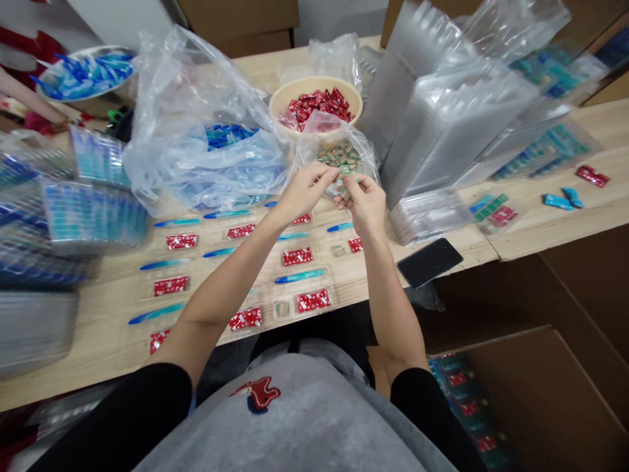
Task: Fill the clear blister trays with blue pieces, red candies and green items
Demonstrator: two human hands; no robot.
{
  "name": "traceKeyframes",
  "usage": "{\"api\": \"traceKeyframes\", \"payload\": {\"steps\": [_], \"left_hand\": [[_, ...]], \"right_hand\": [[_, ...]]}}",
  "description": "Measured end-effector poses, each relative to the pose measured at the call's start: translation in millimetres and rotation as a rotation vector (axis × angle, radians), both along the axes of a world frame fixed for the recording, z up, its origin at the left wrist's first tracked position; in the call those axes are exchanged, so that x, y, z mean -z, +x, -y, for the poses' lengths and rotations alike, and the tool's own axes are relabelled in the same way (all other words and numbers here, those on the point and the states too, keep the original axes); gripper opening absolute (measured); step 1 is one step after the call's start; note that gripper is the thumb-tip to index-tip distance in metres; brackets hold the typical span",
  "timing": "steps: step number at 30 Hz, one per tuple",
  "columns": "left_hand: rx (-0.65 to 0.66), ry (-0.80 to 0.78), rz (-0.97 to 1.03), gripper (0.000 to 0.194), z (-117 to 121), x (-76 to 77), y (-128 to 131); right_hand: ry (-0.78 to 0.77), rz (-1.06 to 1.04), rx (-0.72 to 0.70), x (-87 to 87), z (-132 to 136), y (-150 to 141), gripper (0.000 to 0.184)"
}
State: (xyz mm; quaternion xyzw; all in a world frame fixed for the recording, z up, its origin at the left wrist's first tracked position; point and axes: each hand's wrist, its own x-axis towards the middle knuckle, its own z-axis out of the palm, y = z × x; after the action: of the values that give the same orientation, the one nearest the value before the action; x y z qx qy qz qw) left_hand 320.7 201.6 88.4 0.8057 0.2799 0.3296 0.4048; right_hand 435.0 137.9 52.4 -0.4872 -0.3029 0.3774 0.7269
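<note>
- Left hand (305, 193) pinches, nearly closed, on the edge of a clear plastic bag (367, 160) holding green packets.
- Right hand (362, 206) pinches a small green packet (346, 193) just beside it.

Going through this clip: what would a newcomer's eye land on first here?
The left hand and right hand work at small green packets in a clear plastic bag at centre. Just behind sits a beige bowl of red sachets. Rows of red packets and slim blue items spread across the wooden table in front.
</note>
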Motion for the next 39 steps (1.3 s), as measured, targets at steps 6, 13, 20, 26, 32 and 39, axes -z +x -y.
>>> {"api": "traceKeyframes", "payload": {"steps": [6,13,20,26,32,39], "left_hand": [[-0.064,-0.043,0.048,0.014,-4,-1.2,7],[-0.076,-0.079,0.030,0.018,-21,0.9,20],[-0.002,-0.139,0.048,0.017,-14,-2.5,24],[-0.007,-0.127,0.069,0.019,-16,-1.1,20],[-0.025,-0.091,0.083,0.019,-20,0.9,18],[-0.062,-0.088,0.091,0.009,-19,4.5,21]], "right_hand": [[0.071,0.016,-0.069,6.3,-4,7,0.040],[0.098,0.054,-0.098,5.1,-6,23,0.042],[0.095,0.063,-0.072,8.1,-8,29,0.045],[0.065,0.119,-0.044,6.5,-10,27,0.038],[0.025,0.155,-0.016,1.7,-11,23,0.030],[0.056,0.209,-0.009,5.8,-12,24,0.033]]}}
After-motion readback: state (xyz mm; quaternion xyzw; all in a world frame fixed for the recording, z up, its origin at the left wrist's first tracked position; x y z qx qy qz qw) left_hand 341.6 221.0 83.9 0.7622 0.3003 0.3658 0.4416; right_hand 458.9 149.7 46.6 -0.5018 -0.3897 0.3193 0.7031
